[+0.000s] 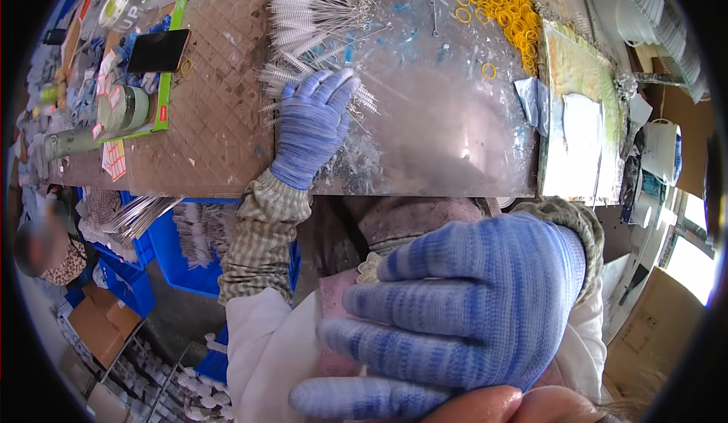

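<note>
My left hand, in a blue-and-white knit glove, lies flat on the worktable with its fingers stretched out. Under and around its fingertips are several small wire brushes with white bristles. Beyond it spreads a big heap of the same brushes, their twisted metal stems pointing right. Close up in the lower right is my right hand, gloved alike, its back toward me. Its fingers are spread and point left over my lap; no object shows in them, though the palm is hidden.
Yellow rings are piled at the table's far right, beside a board with a white sheet. To the left, a phone and a glass jar sit by a green-edged tray. Blue bins stand below the table's left side.
</note>
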{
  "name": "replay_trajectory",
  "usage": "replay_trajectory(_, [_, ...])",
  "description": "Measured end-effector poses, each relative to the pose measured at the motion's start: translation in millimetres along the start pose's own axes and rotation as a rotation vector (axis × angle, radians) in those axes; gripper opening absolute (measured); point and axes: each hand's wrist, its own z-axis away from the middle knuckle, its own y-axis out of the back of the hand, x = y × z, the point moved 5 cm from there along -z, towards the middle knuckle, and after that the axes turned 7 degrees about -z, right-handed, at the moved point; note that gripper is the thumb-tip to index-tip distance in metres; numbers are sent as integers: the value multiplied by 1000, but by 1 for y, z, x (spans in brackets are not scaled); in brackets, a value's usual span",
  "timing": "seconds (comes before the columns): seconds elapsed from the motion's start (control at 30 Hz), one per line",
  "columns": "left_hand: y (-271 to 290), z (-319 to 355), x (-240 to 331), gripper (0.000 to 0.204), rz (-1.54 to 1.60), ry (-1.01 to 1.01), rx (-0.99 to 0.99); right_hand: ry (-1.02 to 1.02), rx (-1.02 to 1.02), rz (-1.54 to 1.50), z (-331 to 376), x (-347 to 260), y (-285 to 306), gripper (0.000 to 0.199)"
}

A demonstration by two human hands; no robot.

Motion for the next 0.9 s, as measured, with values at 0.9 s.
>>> replay_trajectory(0.9, [-5, 14, -6, 45, -55, 50, 13, 211, 32, 82, -100, -4, -57, 34])
